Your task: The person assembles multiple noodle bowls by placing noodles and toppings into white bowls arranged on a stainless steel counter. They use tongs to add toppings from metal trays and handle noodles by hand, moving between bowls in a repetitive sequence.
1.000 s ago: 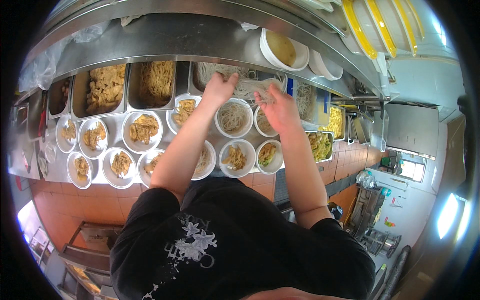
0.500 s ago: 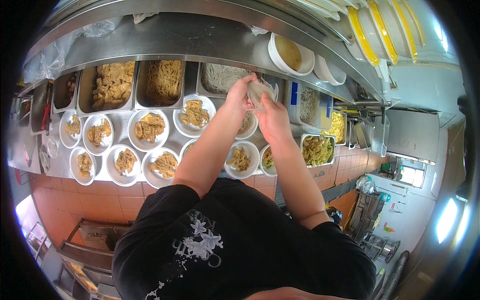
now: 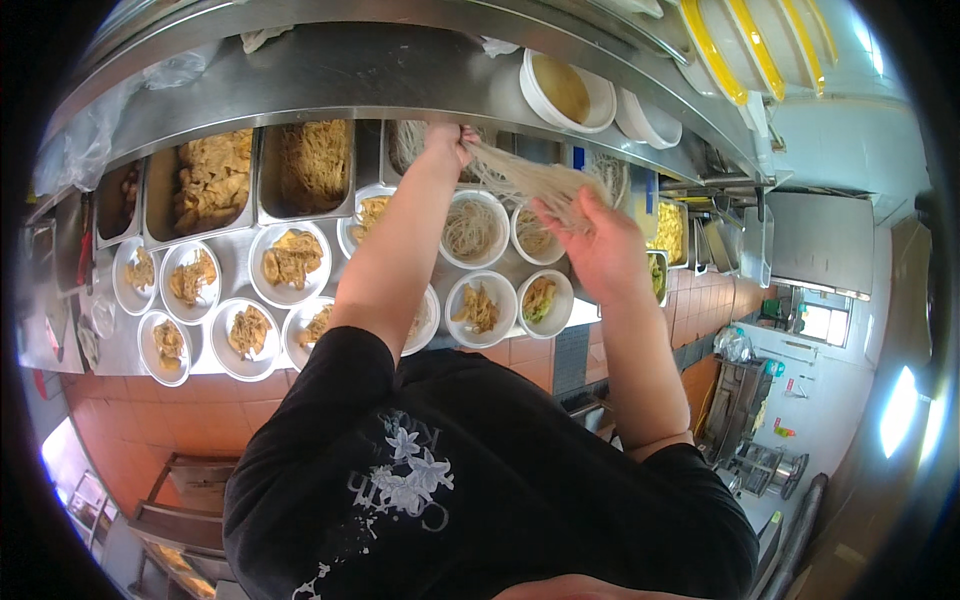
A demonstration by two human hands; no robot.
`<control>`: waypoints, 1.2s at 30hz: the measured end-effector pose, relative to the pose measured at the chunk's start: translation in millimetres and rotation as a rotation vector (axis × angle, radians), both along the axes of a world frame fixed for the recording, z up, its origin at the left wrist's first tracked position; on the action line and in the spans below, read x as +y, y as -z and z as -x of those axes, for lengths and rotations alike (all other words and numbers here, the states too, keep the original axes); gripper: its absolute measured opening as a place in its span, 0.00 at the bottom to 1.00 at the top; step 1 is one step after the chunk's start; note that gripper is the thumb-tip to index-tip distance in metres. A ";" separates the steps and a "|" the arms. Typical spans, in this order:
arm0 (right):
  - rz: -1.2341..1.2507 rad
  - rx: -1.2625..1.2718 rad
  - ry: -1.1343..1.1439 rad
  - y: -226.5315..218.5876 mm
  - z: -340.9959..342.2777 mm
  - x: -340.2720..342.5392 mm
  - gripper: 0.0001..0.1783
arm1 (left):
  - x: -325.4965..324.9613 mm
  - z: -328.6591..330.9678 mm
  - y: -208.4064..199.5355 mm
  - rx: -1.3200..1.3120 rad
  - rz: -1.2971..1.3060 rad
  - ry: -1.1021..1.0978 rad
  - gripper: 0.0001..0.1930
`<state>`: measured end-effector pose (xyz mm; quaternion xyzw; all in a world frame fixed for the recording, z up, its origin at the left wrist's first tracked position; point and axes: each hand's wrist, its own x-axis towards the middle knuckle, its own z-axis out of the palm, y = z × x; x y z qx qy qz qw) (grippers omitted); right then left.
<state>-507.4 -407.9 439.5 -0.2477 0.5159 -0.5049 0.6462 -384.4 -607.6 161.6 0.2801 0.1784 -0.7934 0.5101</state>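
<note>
Bright, cool-white illumination, with an overexposed elongated white light (image 3: 899, 412) at right. Muted sheen marks the long grey stainless-steel shelf (image 3: 350, 75) at far side, its edges bowed by fisheye distortion; rim black; pale stranded noodles (image 3: 540, 181) slightly blurred.

And there's pale lettering (image 3: 357, 489) on the black shirt (image 3: 560, 470), standing upside down in this view around a white flower print (image 3: 415, 476), with no complete line legible! Over on the far wall (image 3: 835, 415), a small red sign (image 3: 790, 385) pops up, any writing far too tiny to read.
</note>
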 end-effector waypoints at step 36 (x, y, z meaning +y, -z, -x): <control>-0.041 0.227 0.278 -130.4 170.9 174.1 0.27 | 20.8 -16.4 -11.8 -2.488 1.213 0.103 0.20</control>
